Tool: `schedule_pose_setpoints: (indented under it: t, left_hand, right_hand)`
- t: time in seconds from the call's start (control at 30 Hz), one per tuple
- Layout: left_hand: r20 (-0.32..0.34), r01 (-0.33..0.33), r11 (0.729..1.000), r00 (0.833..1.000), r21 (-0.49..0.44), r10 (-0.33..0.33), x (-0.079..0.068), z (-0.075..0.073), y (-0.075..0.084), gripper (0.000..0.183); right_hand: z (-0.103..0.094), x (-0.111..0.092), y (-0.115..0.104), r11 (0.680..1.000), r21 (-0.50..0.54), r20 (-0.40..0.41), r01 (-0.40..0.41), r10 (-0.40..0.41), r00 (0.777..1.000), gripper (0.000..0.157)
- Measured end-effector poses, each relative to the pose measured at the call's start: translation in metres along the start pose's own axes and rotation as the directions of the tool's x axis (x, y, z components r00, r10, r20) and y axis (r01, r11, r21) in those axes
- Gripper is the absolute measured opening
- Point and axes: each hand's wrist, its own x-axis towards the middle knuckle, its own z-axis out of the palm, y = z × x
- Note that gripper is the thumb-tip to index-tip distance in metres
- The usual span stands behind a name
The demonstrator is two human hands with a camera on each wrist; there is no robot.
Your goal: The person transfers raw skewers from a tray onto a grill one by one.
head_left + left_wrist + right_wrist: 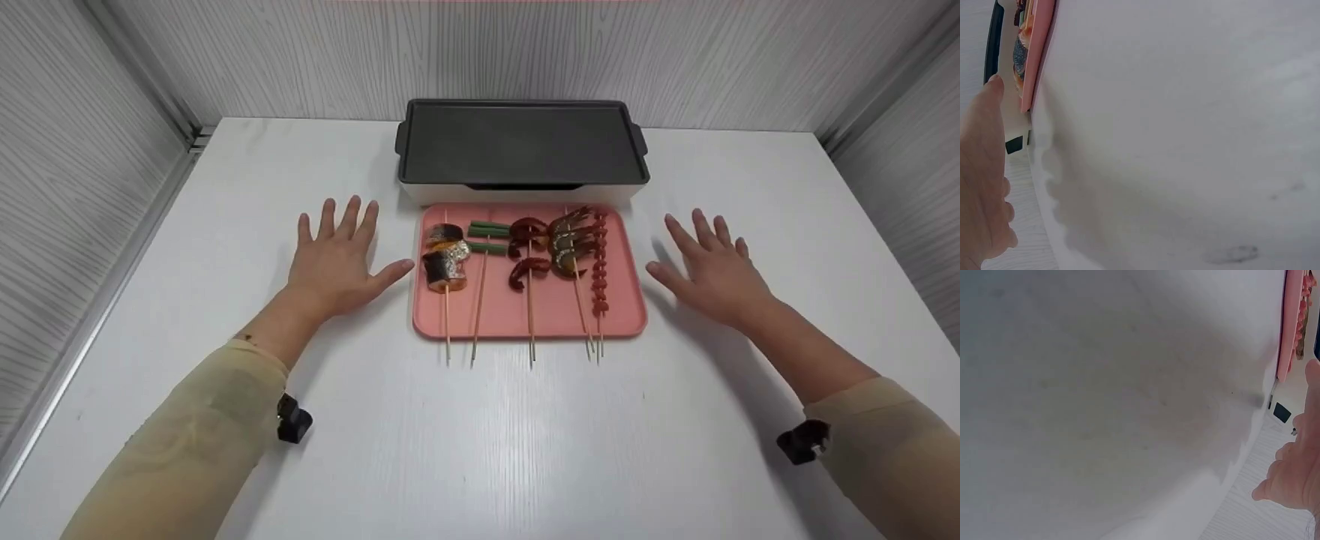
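Observation:
My left hand (334, 262) is spread with straight fingers just left of a pink tray (502, 311), its thumb pointing at the tray's edge. On the opposite side my right hand (712, 270) is spread too, thumb toward the tray, holding nothing. Skewers lie side by side on the tray: fish chunks (445, 266) at the left, green vegetable pieces (489, 228), dark red tentacle pieces (529, 266), shrimp (570, 244), and small red pieces (600, 274) at the right. Their stick ends reach over the tray's near edge. In both wrist views the tray shows only at an edge.
Directly behind the tray stands an electric griddle (525, 142) with a flat black plate, side handles and a white base. All of it sits on a white table (465, 450). Wood-grain panels (300, 60) enclose the back and sides.

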Motion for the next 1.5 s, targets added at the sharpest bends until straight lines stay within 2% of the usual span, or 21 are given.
schedule_pose_setpoints:
  t: [0.2,0.5,0.77,0.97,1.3,1.5]
  left_hand:
    - [-0.005,-0.002,1.0,1.0,-0.007,0.002,-0.002,0.0,-0.001,0.111]
    - [-0.008,-0.001,1.0,1.0,-0.008,0.001,-0.004,0.002,-0.002,0.111]
    - [-0.015,-0.012,1.0,1.0,-0.017,0.011,-0.008,-0.001,0.0,0.11]
    - [-0.024,-0.031,0.999,0.999,-0.009,0.031,-0.014,0.0,0.002,0.109]
    - [-0.087,-0.081,0.992,0.994,-0.1,0.072,-0.031,0.001,0.015,0.102]
    - [-0.129,-0.097,0.972,0.989,-0.216,0.07,-0.046,-0.001,0.03,0.094]
  right_hand:
    - [0.006,-0.003,-0.007,0.998,0.026,0.011,0.064,-0.064,0.998,0.085]
    - [0.019,-0.004,-0.018,0.99,-0.003,0.055,0.142,-0.142,0.988,0.078]
    - [0.026,-0.002,-0.021,0.973,0.031,0.075,0.227,-0.229,0.971,0.068]
    - [0.03,-0.002,-0.023,0.97,0.037,0.077,0.241,-0.243,0.967,0.066]
    - [0.035,-0.004,-0.024,0.965,0.042,0.058,0.257,-0.259,0.964,0.065]
    - [0.037,-0.003,-0.022,0.971,0.039,0.052,0.237,-0.239,0.97,0.066]
